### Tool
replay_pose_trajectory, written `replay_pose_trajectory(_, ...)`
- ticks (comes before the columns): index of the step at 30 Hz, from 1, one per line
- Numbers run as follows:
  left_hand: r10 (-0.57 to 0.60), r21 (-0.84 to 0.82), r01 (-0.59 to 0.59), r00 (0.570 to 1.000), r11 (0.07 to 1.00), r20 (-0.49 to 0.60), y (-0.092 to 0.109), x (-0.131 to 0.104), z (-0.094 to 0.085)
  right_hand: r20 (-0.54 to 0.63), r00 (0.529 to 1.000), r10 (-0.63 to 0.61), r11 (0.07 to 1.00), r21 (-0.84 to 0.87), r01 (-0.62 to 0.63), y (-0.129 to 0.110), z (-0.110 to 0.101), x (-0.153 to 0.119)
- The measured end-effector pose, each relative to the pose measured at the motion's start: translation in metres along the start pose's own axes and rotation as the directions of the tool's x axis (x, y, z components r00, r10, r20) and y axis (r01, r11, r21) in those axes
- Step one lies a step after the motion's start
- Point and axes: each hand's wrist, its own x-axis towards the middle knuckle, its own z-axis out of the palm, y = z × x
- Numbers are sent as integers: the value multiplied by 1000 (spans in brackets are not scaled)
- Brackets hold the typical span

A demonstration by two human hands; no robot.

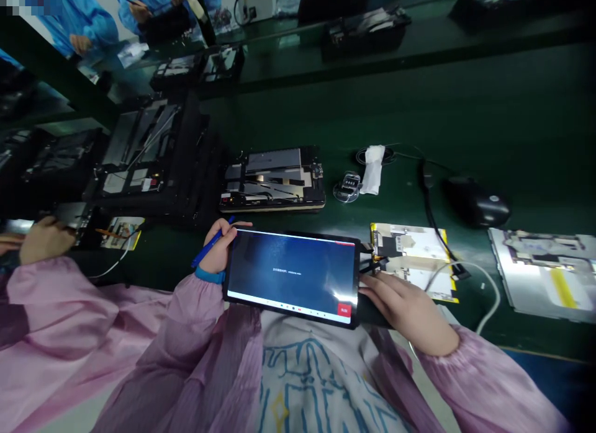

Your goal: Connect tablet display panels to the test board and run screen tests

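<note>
In front of my body a lit tablet screen (pixel 293 275) is held up, tilted towards me, showing a dark blue picture with small text and a red box at its lower right corner. My left hand (pixel 218 247) grips its upper left corner and also keeps a blue pen (pixel 209 247) between the fingers. At the right edge my right hand (pixel 400 303) is closed on the tablet, its thumb side against the frame and the other fingertips partly hidden. Dark ribbon cables (pixel 372 264) lead from that edge towards a battery-and-board assembly (pixel 414 259).
Beyond the screen lies an opened tablet body (pixel 274 178). Stacked black trays (pixel 144 154) rise on the left. A small connector piece (pixel 349 186), a black mouse (pixel 477 200) and a silver panel (pixel 549 272) lie rightward. A co-worker's hand (pixel 46 241) works at far left.
</note>
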Motion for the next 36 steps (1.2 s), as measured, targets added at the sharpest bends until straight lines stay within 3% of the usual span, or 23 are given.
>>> replay_pose_trajectory(9, 10, 22, -10, 1000, 1000, 4, 3, 5, 2, 64, 996, -66, 997, 31, 64, 6, 0, -1)
replay_pose_trajectory(20, -13, 5, 13, 1000, 1000, -13, 8, 5, 7, 45, 993, -107, 990, 98, 102, 13, -8, 8)
replay_pose_trajectory(23, -14, 10, 14, 1000, 1000, -13, 8, 6, 6, 32, 998, -60, 986, 158, 54, 17, -11, 7)
replay_pose_trajectory(26, -24, 27, 25, 999, 999, -21, 9, 7, 4, -15, 997, 73, 980, 188, -69, 24, -22, 4)
replay_pose_trajectory(28, -31, 37, 32, 999, 999, -30, 8, 7, 4, -61, 965, 253, 961, 128, -244, 32, -35, 1)
replay_pose_trajectory(29, -31, 41, 33, 999, 999, -32, 8, 8, 3, -86, 927, 365, 930, 75, -359, 38, -42, -1)
replay_pose_trajectory(32, -26, 44, 28, 999, 999, -32, 8, 9, 3, -130, 753, 645, 744, -118, -658, 58, -58, -10)
replay_pose_trajectory(34, -26, 43, 27, 999, 999, -29, 8, 10, 3, -89, 680, 728, 647, -237, -724, 74, -61, -18)
replay_pose_trajectory(36, -29, 43, 30, 999, 999, -23, 8, 10, 3, -29, 654, 756, 614, -314, -724, 89, -58, -27)
